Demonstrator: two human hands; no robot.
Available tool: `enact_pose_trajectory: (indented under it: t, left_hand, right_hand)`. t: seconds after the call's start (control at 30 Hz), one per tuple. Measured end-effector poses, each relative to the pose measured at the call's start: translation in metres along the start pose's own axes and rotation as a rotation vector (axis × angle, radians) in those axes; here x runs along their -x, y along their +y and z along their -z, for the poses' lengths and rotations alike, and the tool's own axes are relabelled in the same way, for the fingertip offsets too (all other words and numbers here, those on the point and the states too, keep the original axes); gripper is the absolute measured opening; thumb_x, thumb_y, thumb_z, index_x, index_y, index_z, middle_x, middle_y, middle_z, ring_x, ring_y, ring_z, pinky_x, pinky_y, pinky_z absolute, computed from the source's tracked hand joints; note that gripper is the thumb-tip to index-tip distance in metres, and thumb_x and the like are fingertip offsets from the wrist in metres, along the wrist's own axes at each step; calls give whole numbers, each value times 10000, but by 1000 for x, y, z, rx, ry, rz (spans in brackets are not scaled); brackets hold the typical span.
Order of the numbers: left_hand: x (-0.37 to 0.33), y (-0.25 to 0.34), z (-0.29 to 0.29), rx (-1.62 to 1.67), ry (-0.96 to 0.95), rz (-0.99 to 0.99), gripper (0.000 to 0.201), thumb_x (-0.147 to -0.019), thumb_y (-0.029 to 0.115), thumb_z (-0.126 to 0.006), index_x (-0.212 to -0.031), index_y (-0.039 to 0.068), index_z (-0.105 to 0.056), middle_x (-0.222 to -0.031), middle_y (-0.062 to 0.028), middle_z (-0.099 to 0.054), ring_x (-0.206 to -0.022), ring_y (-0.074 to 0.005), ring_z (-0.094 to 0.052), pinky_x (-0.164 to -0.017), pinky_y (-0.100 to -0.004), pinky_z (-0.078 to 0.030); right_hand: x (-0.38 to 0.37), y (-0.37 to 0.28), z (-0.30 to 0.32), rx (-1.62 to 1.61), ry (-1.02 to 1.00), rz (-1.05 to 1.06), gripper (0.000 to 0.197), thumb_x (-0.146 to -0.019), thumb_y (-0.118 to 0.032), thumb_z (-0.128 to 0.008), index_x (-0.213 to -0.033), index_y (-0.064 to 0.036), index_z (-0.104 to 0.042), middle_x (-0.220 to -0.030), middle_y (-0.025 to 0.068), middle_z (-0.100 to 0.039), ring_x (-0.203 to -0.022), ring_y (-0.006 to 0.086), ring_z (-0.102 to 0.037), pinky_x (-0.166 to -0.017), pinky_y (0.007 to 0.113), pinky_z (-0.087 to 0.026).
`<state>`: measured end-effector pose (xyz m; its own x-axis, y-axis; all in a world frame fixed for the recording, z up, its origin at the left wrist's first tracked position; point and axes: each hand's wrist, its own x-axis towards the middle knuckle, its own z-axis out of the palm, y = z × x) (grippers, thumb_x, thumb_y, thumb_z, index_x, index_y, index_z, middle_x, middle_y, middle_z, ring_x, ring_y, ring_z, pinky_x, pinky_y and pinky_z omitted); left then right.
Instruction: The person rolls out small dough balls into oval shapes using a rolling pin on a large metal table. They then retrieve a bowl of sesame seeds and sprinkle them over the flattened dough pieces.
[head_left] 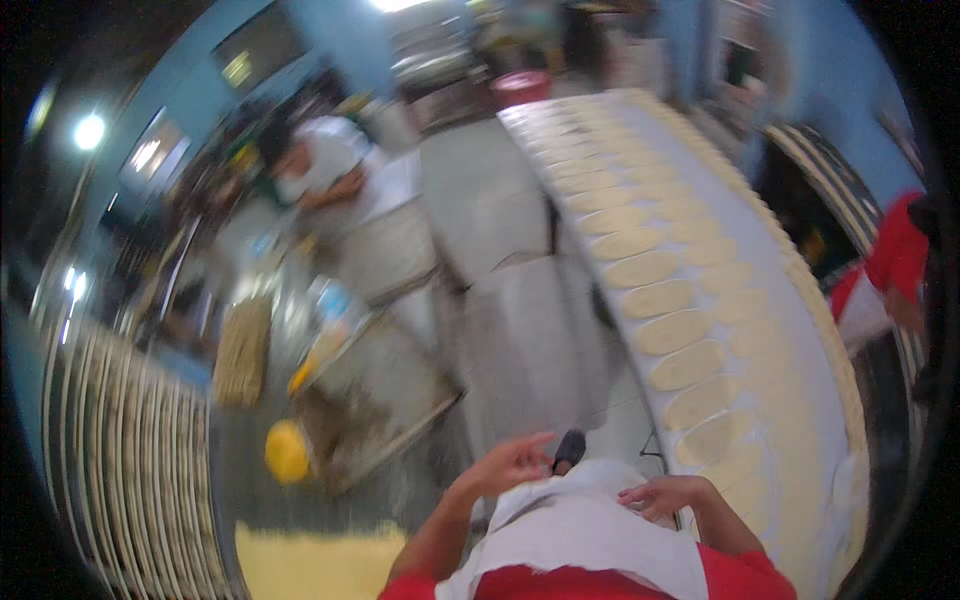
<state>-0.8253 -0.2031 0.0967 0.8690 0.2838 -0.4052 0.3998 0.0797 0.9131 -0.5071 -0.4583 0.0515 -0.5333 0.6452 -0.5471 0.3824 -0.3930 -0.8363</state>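
In front of my white apron (560, 520), my left hand (512, 465) is raised with its fingers stretched out, holding nothing. My right hand (665, 496) rests at the apron's right side, fingers apart and seemingly against the cloth. To my right runs a long table (735, 190) covered in white, set with rows of flat oval dough pieces (672, 332). A pale yellow dough sheet (315, 565) lies on the dark worktop at my lower left. Motion blurs much of the picture.
On the left worktop are a worn tray (385, 400), a yellow round container (288, 452) and a ridged tan block (241, 350). Slatted racks (130, 450) stand at far left. One person (325, 165) leans over farther back; another in red (895, 255) stands right. A tiled aisle (520, 340) lies between.
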Motion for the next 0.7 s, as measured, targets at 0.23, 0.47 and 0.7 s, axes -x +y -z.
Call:
enact_pose_trajectory:
  t: [0.23, 0.47, 0.7]
  left_hand:
    - [-45, 12, 49, -329, -512, 316, 1031, -828, 564, -789, -1618, 131, -288, -1605, -139, -414, -1508, -308, -304, -1220, -461, -254]
    - [-143, 62, 96, -788, -368, 514, 996, -871, 558, -744, -1628, 141, -251, -1577, -169, -450, -1496, -323, -325, -1203, -514, -272]
    - [-245, 73, 85, -354, -1091, -27, 1054, -857, 512, -784, -1645, 160, -178, -1554, -171, -480, -1452, -333, -404, -1204, -522, -262]
  right_hand:
    - [-20, -20, 54, -92, 225, 248, 696, -998, -425, -651, -1596, -227, -355, -1628, 159, -365, -1486, 290, -351, -1208, 398, -289]
    - [-4, 50, 12, 333, 186, -249, 620, -1059, -559, -412, -1579, -222, -396, -1540, 217, -470, -1413, 295, -449, -1178, 384, -328]
    - [15, 37, -22, -727, 417, -171, 572, -1000, -148, -604, -1547, -95, -446, -1497, 30, -525, -1331, 142, -472, -1120, 298, -379]
